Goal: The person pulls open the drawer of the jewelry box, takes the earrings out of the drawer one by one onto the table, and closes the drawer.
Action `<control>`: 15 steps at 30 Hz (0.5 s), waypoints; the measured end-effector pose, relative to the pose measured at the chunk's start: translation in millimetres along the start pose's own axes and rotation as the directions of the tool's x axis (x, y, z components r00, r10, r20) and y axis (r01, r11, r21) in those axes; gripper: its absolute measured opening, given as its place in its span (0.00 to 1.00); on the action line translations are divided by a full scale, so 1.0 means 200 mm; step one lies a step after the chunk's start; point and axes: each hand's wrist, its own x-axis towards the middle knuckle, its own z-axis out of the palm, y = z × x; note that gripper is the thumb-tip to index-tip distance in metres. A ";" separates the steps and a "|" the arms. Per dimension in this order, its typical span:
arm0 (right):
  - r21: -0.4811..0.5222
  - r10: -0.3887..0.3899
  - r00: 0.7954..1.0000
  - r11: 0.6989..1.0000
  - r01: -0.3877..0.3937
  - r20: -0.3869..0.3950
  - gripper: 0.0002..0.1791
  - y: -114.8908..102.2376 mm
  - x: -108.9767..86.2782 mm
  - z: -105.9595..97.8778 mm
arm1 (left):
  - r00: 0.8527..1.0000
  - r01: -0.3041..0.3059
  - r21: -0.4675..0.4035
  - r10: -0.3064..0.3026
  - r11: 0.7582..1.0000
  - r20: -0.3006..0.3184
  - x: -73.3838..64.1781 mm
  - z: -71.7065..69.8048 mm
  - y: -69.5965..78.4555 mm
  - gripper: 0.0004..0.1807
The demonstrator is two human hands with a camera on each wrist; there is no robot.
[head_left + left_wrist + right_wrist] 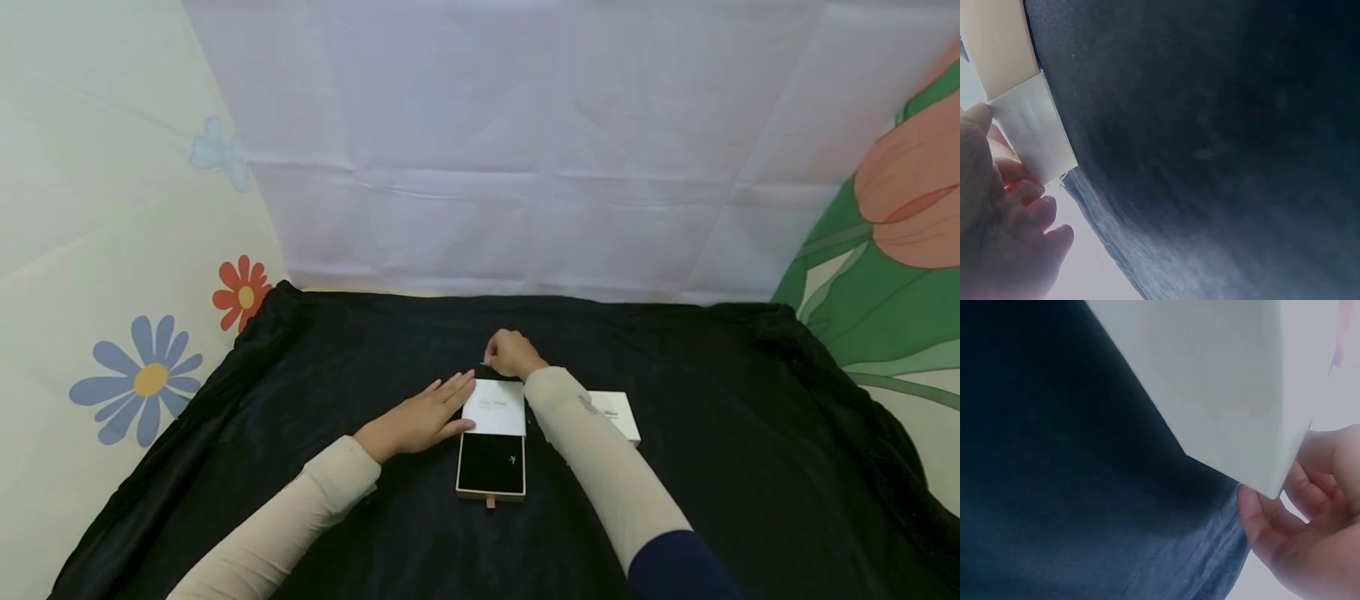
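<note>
A white sleeve box (495, 407) lies on the black cloth, its drawer (491, 497) pulled out toward me. The drawer has a black lining and a tan pull tab (491, 502); a tiny silvery piece (513, 459) sits at its right side. My left hand (423, 418) lies along the sleeve's left edge with fingers extended. Beyond the sleeve's far end, my right hand (513, 353) has curled fingers and pinches a tiny item (483, 364), too small to identify. In the right wrist view, the right hand (1316, 512) appears beside a white box corner (1235, 425).
A second white box piece (617, 414) with printed lettering lies right of the sleeve, partly behind my right forearm. Black cloth (360, 350) covers the table. A white sheet (525, 167) hangs behind it, and flower-patterned walls stand on both sides.
</note>
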 end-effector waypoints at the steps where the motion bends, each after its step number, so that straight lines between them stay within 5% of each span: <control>1: -0.001 0.010 1.000 1.000 -0.010 0.004 0.07 0.00 0.00 0.00 | 1.000 0.000 0.003 0.000 1.000 0.001 0.00 0.00 0.00 0.39; 15: -0.006 0.056 0.998 0.998 -0.056 0.004 0.06 0.00 0.02 0.02 | 1.000 0.008 0.004 -0.008 1.000 0.003 0.00 0.00 0.00 0.39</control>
